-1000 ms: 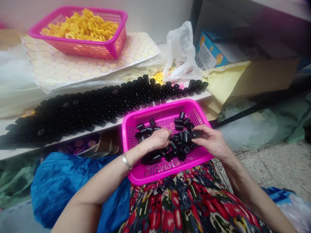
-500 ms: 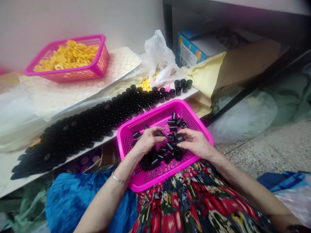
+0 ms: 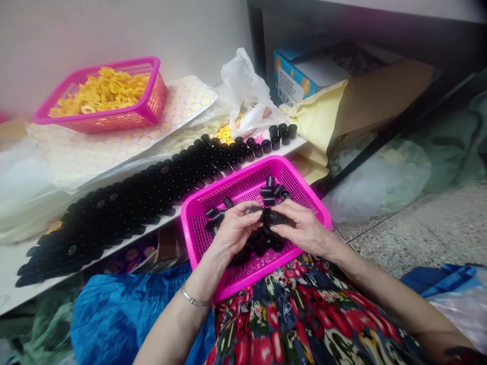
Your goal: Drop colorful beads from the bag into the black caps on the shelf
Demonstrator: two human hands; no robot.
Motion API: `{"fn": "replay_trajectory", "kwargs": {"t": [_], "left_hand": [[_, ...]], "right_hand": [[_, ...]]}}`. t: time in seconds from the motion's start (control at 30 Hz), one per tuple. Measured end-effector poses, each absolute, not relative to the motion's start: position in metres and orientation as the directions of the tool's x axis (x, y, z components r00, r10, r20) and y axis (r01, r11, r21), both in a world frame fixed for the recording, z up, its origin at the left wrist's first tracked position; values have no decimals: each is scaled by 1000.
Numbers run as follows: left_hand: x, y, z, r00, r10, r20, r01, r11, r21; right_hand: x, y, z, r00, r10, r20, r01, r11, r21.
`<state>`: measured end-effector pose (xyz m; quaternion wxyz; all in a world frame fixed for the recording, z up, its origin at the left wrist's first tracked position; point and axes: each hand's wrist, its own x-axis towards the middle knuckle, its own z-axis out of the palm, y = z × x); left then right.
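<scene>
White shelf [image 3: 11, 294] beyond the pink mesh basket [image 3: 236, 284]; over the basket, your left hand [image 3: 234, 228] and right hand [image 3: 304, 228], nearly closed, each pinch a black cylinder [image 3: 278, 218]; keep ends visible.

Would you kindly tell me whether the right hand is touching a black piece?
Touching: the head view shows the right hand pinching a black piece.

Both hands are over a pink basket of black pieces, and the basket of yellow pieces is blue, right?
Not quite: the far basket, with the yellow pieces, is pink too, as the head view shows. The left hand and right hand are over the near basket of black pieces.
</scene>
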<state>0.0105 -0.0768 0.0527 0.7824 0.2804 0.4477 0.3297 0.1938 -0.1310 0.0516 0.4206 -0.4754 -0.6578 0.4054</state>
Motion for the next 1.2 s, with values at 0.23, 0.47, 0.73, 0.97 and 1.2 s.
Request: {"fn": "replay_trajectory", "kwargs": {"t": [0.23,0.47,0.73,0.97,1.2], "left_hand": [[13,-78,52,310,829,-467,-261,546,796],[14,-79,52,305,860,-410,-249,487,837],[14,-79,49,316,858,-406,-233,485,843],[20,-88,56,370,861,-348,-84,404,911],[33,-96,54,245,888,-390,-35,410,912]], "right_hand": [[196,-130,49,-231,961,151,341,225,-913],[194,-128,48,-259,960,105,412,208,-887],[194,-128,53,-280,956,89,397,200,-896],[180,-129,42,-131,991,31,310,71,-948],[175,-126,40,-189,957,219,425,281,-860]]}}
